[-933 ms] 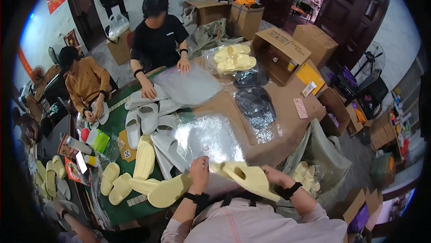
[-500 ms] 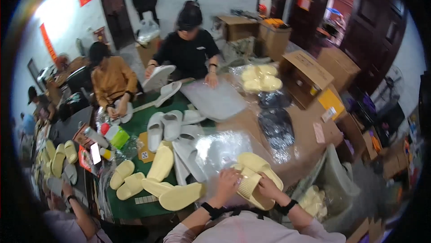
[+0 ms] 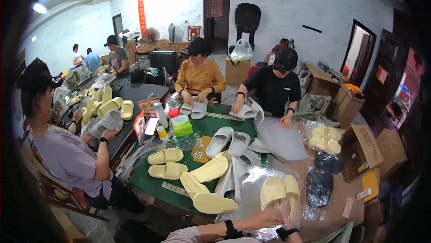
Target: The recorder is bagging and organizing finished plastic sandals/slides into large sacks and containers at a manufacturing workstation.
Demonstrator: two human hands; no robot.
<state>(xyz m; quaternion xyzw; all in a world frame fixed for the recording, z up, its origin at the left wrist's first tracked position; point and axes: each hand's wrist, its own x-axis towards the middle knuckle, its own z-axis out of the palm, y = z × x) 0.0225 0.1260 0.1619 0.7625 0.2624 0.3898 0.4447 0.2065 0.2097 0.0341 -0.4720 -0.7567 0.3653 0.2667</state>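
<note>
A pair of pale yellow slippers (image 3: pixel 273 190) lies side by side at the front right of the table, toes pointing away from me. Shiny clear plastic (image 3: pixel 252 198) spreads around and partly over them; whether they are inside a bag is hard to tell. My left hand (image 3: pixel 268 218) reaches across from the left to the heel ends, its fingers curled in; what they hold is hidden. At those same heels is my right hand (image 3: pixel 284 211), closed against the slippers and partly blurred.
Left of my hands lie loose yellow slippers (image 3: pixel 214 203) and white slippers (image 3: pixel 220 141) on a green mat (image 3: pixel 150 183). Wrapped dark slippers (image 3: pixel 319 184) and open cardboard boxes (image 3: pixel 362 146) stand right. Co-workers in purple (image 3: pixel 67 157), orange (image 3: pixel 200 74) and black (image 3: pixel 274 86) handle slippers.
My view has swung left and up. The yellow slippers, held apart before, now lie together on the plastic with my hands at their heels. The co-worker in black has lowered a white slipper.
</note>
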